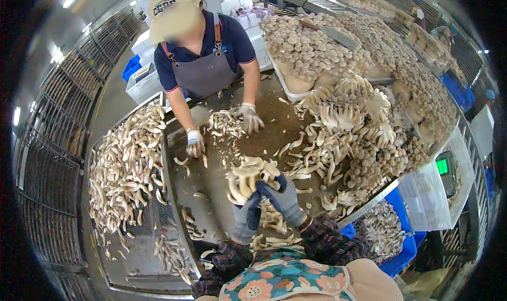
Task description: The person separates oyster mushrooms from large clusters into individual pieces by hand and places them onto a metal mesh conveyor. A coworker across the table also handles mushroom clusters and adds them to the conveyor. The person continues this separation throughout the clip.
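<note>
Over the metal work table (pixel 203 211) I hold a cluster of mushrooms (pixel 244 180) with pale stems and beige caps. My right hand (pixel 285 199), in a grey-blue glove, has its fingers closed round the cluster's right side. From below, my left hand (pixel 246 219), gloved alike, grips the base; some of its fingers are hidden. Loose mushrooms (pixel 273 219) lie between my forearms. Across the table, a co-worker's gloved hands rest beside a small pile of mushroom pieces (pixel 224 122).
A heap of loose mushrooms (pixel 127 166) covers the mesh tray at left. Mushroom clusters (pixel 364 142) pile up at right, with a knife (pixel 338 37) on top. Right of me stand a blue crate (pixel 398 201) of mushrooms and a scale with a green display (pixel 442 166). A co-worker (pixel 206 63) stands opposite.
</note>
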A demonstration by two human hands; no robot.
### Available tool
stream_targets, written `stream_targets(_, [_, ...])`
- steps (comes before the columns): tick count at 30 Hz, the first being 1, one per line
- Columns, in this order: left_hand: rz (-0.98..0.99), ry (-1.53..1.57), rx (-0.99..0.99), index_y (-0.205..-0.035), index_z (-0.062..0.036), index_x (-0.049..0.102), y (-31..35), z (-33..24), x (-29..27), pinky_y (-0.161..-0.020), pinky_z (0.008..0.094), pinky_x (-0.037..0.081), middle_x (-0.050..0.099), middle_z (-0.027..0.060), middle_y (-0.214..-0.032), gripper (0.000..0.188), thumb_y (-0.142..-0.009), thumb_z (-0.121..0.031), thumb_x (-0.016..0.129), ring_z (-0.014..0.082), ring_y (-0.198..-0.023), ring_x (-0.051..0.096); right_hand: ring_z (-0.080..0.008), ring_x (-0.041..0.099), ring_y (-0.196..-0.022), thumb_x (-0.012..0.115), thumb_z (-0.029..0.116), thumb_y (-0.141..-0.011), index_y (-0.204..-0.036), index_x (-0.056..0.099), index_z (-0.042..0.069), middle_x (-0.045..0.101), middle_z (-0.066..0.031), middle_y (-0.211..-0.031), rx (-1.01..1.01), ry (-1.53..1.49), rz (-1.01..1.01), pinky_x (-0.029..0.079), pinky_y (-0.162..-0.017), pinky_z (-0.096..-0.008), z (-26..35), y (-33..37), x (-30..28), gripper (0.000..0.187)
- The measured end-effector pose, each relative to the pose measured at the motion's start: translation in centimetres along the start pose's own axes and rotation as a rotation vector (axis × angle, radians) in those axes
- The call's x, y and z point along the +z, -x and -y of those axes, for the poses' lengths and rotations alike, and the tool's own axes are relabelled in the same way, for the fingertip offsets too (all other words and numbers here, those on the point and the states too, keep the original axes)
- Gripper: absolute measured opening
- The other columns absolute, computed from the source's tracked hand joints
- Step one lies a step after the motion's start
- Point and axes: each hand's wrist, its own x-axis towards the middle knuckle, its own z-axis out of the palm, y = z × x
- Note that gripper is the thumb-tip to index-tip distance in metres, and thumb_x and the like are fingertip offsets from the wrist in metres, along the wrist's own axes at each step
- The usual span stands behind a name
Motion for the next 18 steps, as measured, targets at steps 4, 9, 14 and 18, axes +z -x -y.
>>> stream_targets(4, [-0.052, 0.414, -0.187, -0.122, 0.0008, 0.048, -2.3, -0.5, -2.0, -0.086, 0.0399, 0.051, 0.06, 0.0158, -0.114, 0.054, -0.089, -0.04, 0.059, 0.034, -0.101, 0.06, -0.0157, 0.059, -0.076, 0.077, 0.023, -0.075, -0.095, 0.061, 0.001, 0.063, -0.008, -0.083, -0.033, -0.03, -0.07, 0.047, -0.07, -0.0316, 1.0, 3.8, -0.2, 0.034])
stream_targets(9, [-0.05, 0.232, -0.145, -0.124, -0.0028, 0.048, 1.3, -3.6, 1.2, -0.087, 0.0384, 0.052, 0.059, 0.0123, -0.114, 0.047, -0.087, -0.026, 0.065, 0.0284, -0.1, 0.061, -0.0057, 0.048, -0.06, 0.075, 0.021, -0.079, -0.08, 0.064, 0.001, 0.059, 0.0014, -0.065, 0.081, 0.128, -0.197, 0.041, -0.053, -0.0266, -1.1, 0.0, -2.1, 0.022])
stream_targets(14, [-0.326, -0.498, 0.195, -0.128, -0.0033, 0.041, 1.2, -3.2, 3.5, -0.083, 0.0381, 0.054, 0.054, 0.0114, -0.117, 0.056, -0.079, 0.0, 0.068, 0.0206, -0.096, 0.06, -0.0048, 0.053, -0.068, 0.067, 0.011, -0.084, -0.101, 0.067, 0.003, 0.064, 0.0009, -0.08, 0.19, -0.015, 0.065, 0.045, -0.061, -0.0228, 0.4, 0.6, 0.2, 0.018])
stream_targets(18, [-0.138, 0.621, -0.035, -0.113, -0.004, 0.056, -2.1, -0.6, -6.1, -0.083, 0.0425, 0.055, 0.062, 0.0116, -0.107, 0.026, -0.091, -0.017, 0.06, 0.0243, -0.091, 0.064, -0.0085, 0.059, -0.07, 0.071, 0.015, -0.082, -0.122, 0.056, 0.004, 0.066, -0.0023, -0.082, 0.055, 0.444, 0.235, 0.049, -0.063, -0.0247, 2.3, -0.2, -2.2, 0.044])
